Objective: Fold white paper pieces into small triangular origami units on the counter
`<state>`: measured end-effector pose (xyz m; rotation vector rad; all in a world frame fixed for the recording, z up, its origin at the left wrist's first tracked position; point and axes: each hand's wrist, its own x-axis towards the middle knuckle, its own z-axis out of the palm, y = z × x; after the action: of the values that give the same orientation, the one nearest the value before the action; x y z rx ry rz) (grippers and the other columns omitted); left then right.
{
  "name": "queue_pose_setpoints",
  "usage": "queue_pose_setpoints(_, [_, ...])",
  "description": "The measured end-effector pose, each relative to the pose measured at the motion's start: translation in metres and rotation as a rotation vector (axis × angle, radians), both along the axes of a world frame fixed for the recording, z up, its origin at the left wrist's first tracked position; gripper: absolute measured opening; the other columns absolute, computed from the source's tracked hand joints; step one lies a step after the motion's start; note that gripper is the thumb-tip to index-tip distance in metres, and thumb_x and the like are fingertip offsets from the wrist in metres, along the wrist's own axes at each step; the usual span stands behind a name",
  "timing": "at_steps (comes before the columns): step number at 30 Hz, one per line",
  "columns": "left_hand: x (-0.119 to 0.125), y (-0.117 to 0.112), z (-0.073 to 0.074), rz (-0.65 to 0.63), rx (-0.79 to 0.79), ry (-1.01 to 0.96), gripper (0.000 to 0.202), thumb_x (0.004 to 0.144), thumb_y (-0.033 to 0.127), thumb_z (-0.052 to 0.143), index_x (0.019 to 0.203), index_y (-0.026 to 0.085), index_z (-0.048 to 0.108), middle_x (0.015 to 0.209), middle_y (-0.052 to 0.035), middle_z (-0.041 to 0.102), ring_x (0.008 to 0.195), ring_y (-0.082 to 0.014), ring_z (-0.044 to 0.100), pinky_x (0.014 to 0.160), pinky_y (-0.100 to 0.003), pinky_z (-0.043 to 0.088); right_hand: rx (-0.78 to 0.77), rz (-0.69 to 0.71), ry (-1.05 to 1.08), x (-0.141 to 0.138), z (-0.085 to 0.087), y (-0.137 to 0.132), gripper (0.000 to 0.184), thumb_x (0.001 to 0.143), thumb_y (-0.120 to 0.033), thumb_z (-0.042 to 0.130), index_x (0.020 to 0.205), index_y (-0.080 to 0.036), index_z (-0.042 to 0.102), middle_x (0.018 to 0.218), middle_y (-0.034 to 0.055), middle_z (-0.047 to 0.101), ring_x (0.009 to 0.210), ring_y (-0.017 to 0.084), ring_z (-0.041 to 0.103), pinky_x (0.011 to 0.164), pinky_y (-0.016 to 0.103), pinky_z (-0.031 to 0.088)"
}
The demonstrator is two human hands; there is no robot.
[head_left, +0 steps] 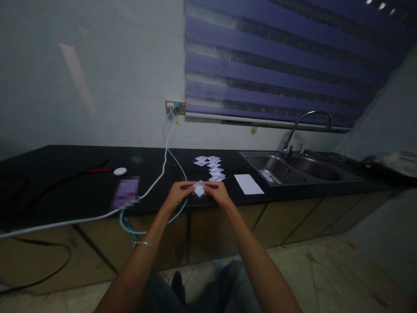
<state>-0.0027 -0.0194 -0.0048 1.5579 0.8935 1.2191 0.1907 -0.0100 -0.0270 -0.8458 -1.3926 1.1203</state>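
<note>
Between my two hands is a small folded piece of white paper (199,188), diamond-shaped, held just over the counter's front edge. My left hand (178,191) pinches its left side, and my right hand (218,191) pinches the right side. Just beyond them, several similar folded white papers (214,165) lie in a column on the black counter (153,165), with a few more at the column's far left. To the right of my right hand lies a flat white sheet of paper (249,184).
A double steel sink (273,167) with a curved tap (288,139) sits at the right. White and teal cables (164,163) run from a wall socket (175,107) across the counter. At the left are a blurred-out purple item (127,191), a white oval object (120,171) and a red stick-like object (100,171).
</note>
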Motion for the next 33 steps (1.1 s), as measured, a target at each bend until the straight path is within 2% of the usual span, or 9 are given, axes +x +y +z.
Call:
queue_pose_setpoints(8, [-0.0014, 0.0027, -0.0049, 0.105, 0.057, 0.071, 0.019, 0.069, 0.025, 0.068, 0.084, 0.015, 0.076, 0.079, -0.0086, 0.074, 0.072, -0.0217, 0.066, 0.071, -0.031, 0.049, 0.021, 0.061, -0.082, 0.0020, -0.0005, 0.0008, 0.032, 0.068, -0.032, 0.071, 0.097, -0.016, 0.073, 0.089, 0.0081, 0.073, 0.072, 0.019, 0.066, 0.067, 0.032, 0.052])
queue_pose_setpoints(13, [-0.0008, 0.0011, -0.0015, 0.103, 0.078, 0.066, 0.008, 0.067, 0.020, 0.065, 0.065, 0.015, 0.072, 0.070, -0.0063, 0.071, 0.071, -0.0208, 0.065, 0.075, -0.031, 0.048, 0.133, -0.066, -0.163, -0.0013, 0.0021, -0.0035, 0.020, 0.069, -0.022, 0.065, 0.086, -0.019, 0.076, 0.083, 0.0060, 0.074, 0.075, 0.021, 0.066, 0.070, 0.033, 0.051])
queue_pose_setpoints(15, [-0.0001, -0.0012, 0.0008, 0.072, 0.041, 0.012, 0.009, 0.068, 0.022, 0.066, 0.072, 0.015, 0.069, 0.071, -0.0052, 0.071, 0.070, -0.0197, 0.065, 0.073, -0.030, 0.048, 0.158, -0.108, -0.190, -0.0025, 0.0047, -0.0062, 0.020, 0.070, -0.021, 0.063, 0.084, -0.020, 0.076, 0.080, 0.0052, 0.074, 0.073, 0.022, 0.066, 0.069, 0.033, 0.051])
queue_pose_setpoints(18, [0.0017, -0.0040, 0.0028, -0.009, -0.045, -0.085, 0.031, 0.071, 0.030, 0.067, 0.099, 0.017, 0.061, 0.074, -0.0034, 0.071, 0.067, -0.0176, 0.065, 0.067, -0.028, 0.048, 0.177, -0.141, -0.186, -0.0029, 0.0066, -0.0084, 0.021, 0.071, -0.021, 0.061, 0.086, -0.020, 0.076, 0.075, 0.0046, 0.074, 0.070, 0.021, 0.065, 0.067, 0.032, 0.050])
queue_pose_setpoints(20, [0.0032, -0.0044, 0.0024, -0.061, -0.068, -0.073, 0.039, 0.073, 0.034, 0.066, 0.107, 0.016, 0.057, 0.074, -0.0040, 0.071, 0.067, -0.0174, 0.065, 0.067, -0.027, 0.047, 0.194, -0.146, -0.168, -0.0028, 0.0059, -0.0083, 0.020, 0.072, -0.022, 0.061, 0.086, -0.020, 0.076, 0.077, 0.0048, 0.074, 0.070, 0.020, 0.065, 0.067, 0.031, 0.050])
queue_pose_setpoints(23, [0.0047, -0.0026, -0.0006, -0.084, -0.009, 0.023, 0.036, 0.076, 0.037, 0.064, 0.102, 0.013, 0.063, 0.071, -0.0059, 0.070, 0.068, -0.0180, 0.064, 0.068, -0.027, 0.046, 0.200, -0.132, -0.136, -0.0032, 0.0047, -0.0075, 0.021, 0.074, -0.027, 0.063, 0.090, -0.020, 0.075, 0.085, 0.0061, 0.073, 0.074, 0.020, 0.065, 0.069, 0.031, 0.050])
queue_pose_setpoints(27, [0.0027, 0.0013, -0.0053, -0.047, 0.044, -0.006, 0.035, 0.077, 0.036, 0.064, 0.102, 0.012, 0.068, 0.082, -0.0084, 0.071, 0.068, -0.0177, 0.064, 0.070, -0.028, 0.046, 0.113, -0.063, -0.040, -0.0043, 0.0060, -0.0074, 0.043, 0.071, -0.033, 0.069, 0.112, -0.019, 0.066, 0.080, 0.0047, 0.072, 0.066, 0.017, 0.064, 0.064, 0.029, 0.050])
queue_pose_setpoints(29, [0.0011, 0.0021, -0.0057, -0.030, 0.035, -0.041, 0.034, 0.075, 0.034, 0.066, 0.101, 0.012, 0.069, 0.087, -0.0094, 0.072, 0.069, -0.0175, 0.064, 0.071, -0.028, 0.047, 0.074, -0.027, -0.011, -0.0044, 0.0065, -0.0071, 0.044, 0.069, -0.034, 0.071, 0.109, -0.018, 0.066, 0.074, 0.0040, 0.070, 0.061, 0.016, 0.062, 0.061, 0.028, 0.049])
queue_pose_setpoints(33, [-0.0005, -0.0010, -0.0013, -0.040, 0.017, -0.051, 0.036, 0.075, 0.032, 0.067, 0.104, 0.011, 0.070, 0.080, -0.0086, 0.072, 0.068, -0.0181, 0.064, 0.074, -0.030, 0.047, 0.085, -0.041, -0.029, -0.0035, 0.0047, -0.0055, 0.030, 0.070, -0.036, 0.071, 0.094, -0.017, 0.073, 0.078, 0.0060, 0.071, 0.062, 0.017, 0.062, 0.062, 0.030, 0.050])
